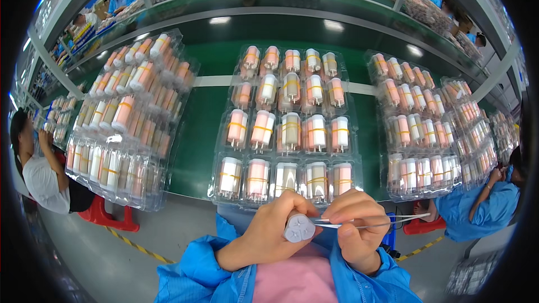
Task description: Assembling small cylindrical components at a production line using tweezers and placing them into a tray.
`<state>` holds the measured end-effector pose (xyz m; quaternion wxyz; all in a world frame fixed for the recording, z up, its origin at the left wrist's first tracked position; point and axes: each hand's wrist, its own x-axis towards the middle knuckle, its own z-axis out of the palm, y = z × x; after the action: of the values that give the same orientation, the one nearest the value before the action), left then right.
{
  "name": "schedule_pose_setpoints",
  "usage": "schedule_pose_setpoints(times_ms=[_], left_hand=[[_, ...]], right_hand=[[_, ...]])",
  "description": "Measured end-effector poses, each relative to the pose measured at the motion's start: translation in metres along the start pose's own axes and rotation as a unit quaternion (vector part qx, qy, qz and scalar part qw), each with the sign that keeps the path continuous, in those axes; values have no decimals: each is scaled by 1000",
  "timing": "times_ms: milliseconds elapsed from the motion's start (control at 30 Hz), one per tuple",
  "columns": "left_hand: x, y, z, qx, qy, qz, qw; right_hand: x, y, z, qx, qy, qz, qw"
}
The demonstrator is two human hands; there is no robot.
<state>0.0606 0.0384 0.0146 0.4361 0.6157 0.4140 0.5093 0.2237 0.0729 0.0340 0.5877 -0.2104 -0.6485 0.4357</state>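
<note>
My left hand (269, 233) is closed round a grey cylinder (299, 228), its rounded end with molded grooves turned up. The fingers of my right hand (359, 227) pinch a slim, pale, forked thing (401, 220); whether it is wire or a tool I cannot tell. Its narrow white and metallic end meets or passes close by the cylinder's side. Just beyond both hands, a clear plastic tray (289, 154) carries rows of small pink, white and grey cylinders with yellow bands and thin prongs.
Stacked clear trays of similar cylinders stand at left (126, 129) and right (424, 134) on the green bench (193, 151). Metal posts rise at both sides. A person in white (45, 182) sits at left, another in blue (477, 205) at right, near red stools (109, 216).
</note>
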Motion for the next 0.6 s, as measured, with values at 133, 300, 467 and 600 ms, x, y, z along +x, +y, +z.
schedule_pose_setpoints(times_ms=[133, 300, 467, 600], left_hand=[[-3, 1, -2, 17, 5, -24, 1000], [3, 1, -5, 84, 12, 67, 994], [3, -2, -3, 91, 34, 82, 992], [4, -2, -3, 104, 41, 87, 990]], right_hand=[[4, -8, 0, -49, -87, -20, 995], [5, -7, 4, -65, -109, -17, 992], [5, -5, 5, -57, -109, -2, 992], [6, -4, 6, -59, -101, -1, 993]])
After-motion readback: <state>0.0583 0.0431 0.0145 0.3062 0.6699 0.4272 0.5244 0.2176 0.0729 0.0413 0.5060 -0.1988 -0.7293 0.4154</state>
